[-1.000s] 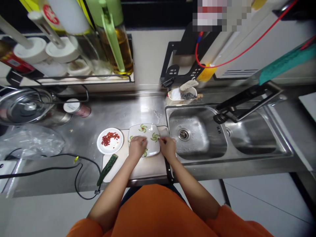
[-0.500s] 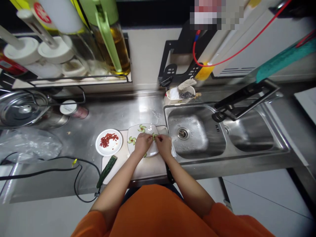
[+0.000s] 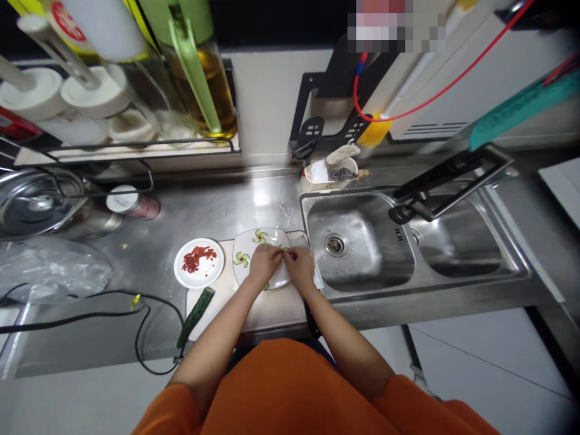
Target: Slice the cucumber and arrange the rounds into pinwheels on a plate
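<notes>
A squarish white plate (image 3: 250, 243) with green cucumber pinwheels (image 3: 241, 258) rests on a pale cutting board (image 3: 272, 308). My left hand (image 3: 263, 263) and my right hand (image 3: 300, 264) meet over the plate's right side, fingertips pinched together on a small cucumber piece that is mostly hidden. Another pinwheel (image 3: 260, 235) lies at the plate's far edge. A round white plate (image 3: 185, 275) holding chopped red chilli (image 3: 197, 258) sits to the left. A cucumber half (image 3: 196, 308) lies at the board's left corner.
A steel double sink (image 3: 362, 241) with a black tap (image 3: 446, 181) lies to the right. A black cable (image 3: 90, 305) crosses the steel counter at left, beside a plastic bag (image 3: 49, 269) and a pot lid (image 3: 36, 205). An oil bottle (image 3: 208, 72) stands on a rack above.
Both hands have come together over the plate's right side; my left hand moved right, uncovering the left pinwheel. The view has shifted slightly.
</notes>
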`<control>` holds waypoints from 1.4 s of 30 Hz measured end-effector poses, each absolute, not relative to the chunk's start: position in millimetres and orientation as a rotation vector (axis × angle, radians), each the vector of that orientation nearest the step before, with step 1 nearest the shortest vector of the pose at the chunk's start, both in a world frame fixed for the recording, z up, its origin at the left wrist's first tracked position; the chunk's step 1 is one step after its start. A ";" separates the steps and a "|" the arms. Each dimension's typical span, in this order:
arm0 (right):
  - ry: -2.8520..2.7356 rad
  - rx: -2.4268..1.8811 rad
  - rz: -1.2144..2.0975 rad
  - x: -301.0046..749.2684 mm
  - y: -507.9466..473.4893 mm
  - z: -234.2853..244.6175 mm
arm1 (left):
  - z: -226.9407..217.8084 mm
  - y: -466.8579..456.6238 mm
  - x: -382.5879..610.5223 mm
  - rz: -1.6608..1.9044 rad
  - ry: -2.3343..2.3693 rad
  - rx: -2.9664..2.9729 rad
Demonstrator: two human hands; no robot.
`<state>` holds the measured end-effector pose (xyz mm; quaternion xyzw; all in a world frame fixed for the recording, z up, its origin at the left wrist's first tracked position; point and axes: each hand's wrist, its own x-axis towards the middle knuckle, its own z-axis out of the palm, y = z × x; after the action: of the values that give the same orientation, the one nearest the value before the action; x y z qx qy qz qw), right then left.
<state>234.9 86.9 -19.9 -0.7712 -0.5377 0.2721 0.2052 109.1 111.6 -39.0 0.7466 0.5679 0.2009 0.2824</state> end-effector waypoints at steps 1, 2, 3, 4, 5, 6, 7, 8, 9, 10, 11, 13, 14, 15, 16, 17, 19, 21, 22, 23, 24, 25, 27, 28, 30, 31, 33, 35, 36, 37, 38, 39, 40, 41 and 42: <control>-1.503 -2.140 0.761 235.5 86.5 -20.4 | -38.9 111.6 108.8 0.544 1.521 1.995; -1.507 -2.128 0.762 236.2 86.0 -20.8 | -38.7 111.5 108.4 0.549 1.521 1.991; -1.513 -2.115 0.760 236.9 85.4 -20.9 | -38.3 111.4 108.0 0.554 1.520 1.987; -1.517 -2.100 0.756 237.5 85.0 -20.8 | -37.7 111.3 107.7 0.556 1.519 1.983; -1.519 -2.086 0.753 238.1 84.5 -20.6 | -37.1 111.2 107.3 0.556 1.519 1.979; -1.517 -2.075 0.751 238.7 84.2 -20.2 | -36.5 111.2 107.1 0.557 1.521 1.975; -1.514 -2.068 0.751 239.2 84.0 -19.7 | -35.9 111.2 107.0 0.556 1.522 1.973; -1.510 -2.066 0.755 239.6 83.9 -19.1 | -35.4 111.2 107.1 0.557 1.522 1.971; -1.509 -2.067 0.763 239.9 83.9 -18.6 | -35.0 111.3 107.4 0.558 1.523 1.970; -1.511 -2.074 0.770 240.1 84.2 -18.0 | -34.7 111.3 107.8 0.559 1.524 1.969; -1.516 -2.085 0.772 240.1 84.5 -17.5 | -34.6 111.4 108.3 0.558 1.526 1.968; -1.527 -2.124 0.762 239.8 85.5 -16.4 | -34.5 111.4 109.3 0.552 1.530 1.968; -1.533 -2.146 0.756 239.5 86.0 -15.8 | -34.6 111.3 109.6 0.549 1.533 1.966; -1.537 -2.167 0.752 239.0 86.5 -15.1 | -34.6 111.2 109.9 0.546 1.535 1.964; -1.537 -2.186 0.752 238.5 86.9 -14.4 | -34.5 111.1 109.9 0.545 1.537 1.962; -1.535 -2.201 0.755 238.0 87.2 -13.5 | -34.4 110.9 109.9 0.546 1.538 1.958; -1.525 -2.217 0.766 236.8 87.4 -11.7 | -34.1 110.4 109.4 0.558 1.545 1.951; -1.514 -2.223 0.771 235.5 87.2 -10.2 | -33.8 109.9 108.7 0.576 1.557 1.948; -1.512 -2.223 0.772 234.8 87.0 -9.7 | -33.7 109.8 108.4 0.585 1.562 1.948; -1.511 -2.224 0.774 234.1 86.9 -9.4 | -33.6 109.7 108.1 0.592 1.565 1.950; -1.507 -2.226 0.775 233.4 86.7 -9.4 | -33.6 109.6 107.8 0.597 1.564 1.952; -1.502 -2.228 0.776 232.7 86.6 -9.6 | -33.6 109.7 107.7 0.599 1.562 1.955; -1.497 -2.230 0.775 231.4 86.5 -10.4 | -33.8 109.9 107.6 0.597 1.554 1.960; -1.499 -2.232 0.771 230.8 86.4 -11.0 | -34.0 110.0 107.7 0.596 1.550 1.961; -1.511 -2.237 0.758 229.9 86.3 -11.9 | -34.5 110.1 107.9 0.593 1.537 1.958; -1.519 -2.240 0.750 229.6 86.2 -12.1 | -34.9 110.1 108.0 0.590 1.531 1.957; -1.531 -2.236 0.740 229.4 85.9 -11.8 | -35.8 109.8 108.1 0.581 1.520 1.956; -1.538 -2.217 0.741 229.6 85.4 -10.7 | -36.6 109.4 107.9 0.577 1.518 1.961; -1.542 -2.203 0.745 230.0 85.0 -10.0 | -36.9 109.2 107.7 0.580 1.519 1.964; -1.547 -2.189 0.749 230.4 84.6 -9.4 | -37.0 109.1 107.4 0.584 1.520 1.969; -1.550 -2.177 0.750 230.8 84.1 -8.8 | -36.9 109.0 107.2 0.589 1.521 1.973; -1.550 -2.169 0.748 231.3 83.6 -8.3 | -36.5 109.0 106.9 0.594 1.521 1.977; -1.550 -2.164 0.744 231.8 83.2 -8.0 | -36.0 109.0 106.8 0.597 1.520 1.980; -1.549 -2.162 0.741 232.2 82.8 -7.9 | -35.3 109.1 106.6 0.599 1.520 1.981; -1.547 -2.163 0.741 232.6 82.5 -8.0 | -34.6 109.1 106.5 0.599 1.521 1.981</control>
<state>232.6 82.5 -8.0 -0.7693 -0.5504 0.2635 0.1894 106.5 109.1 -34.6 0.7397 0.5682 0.2236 0.2827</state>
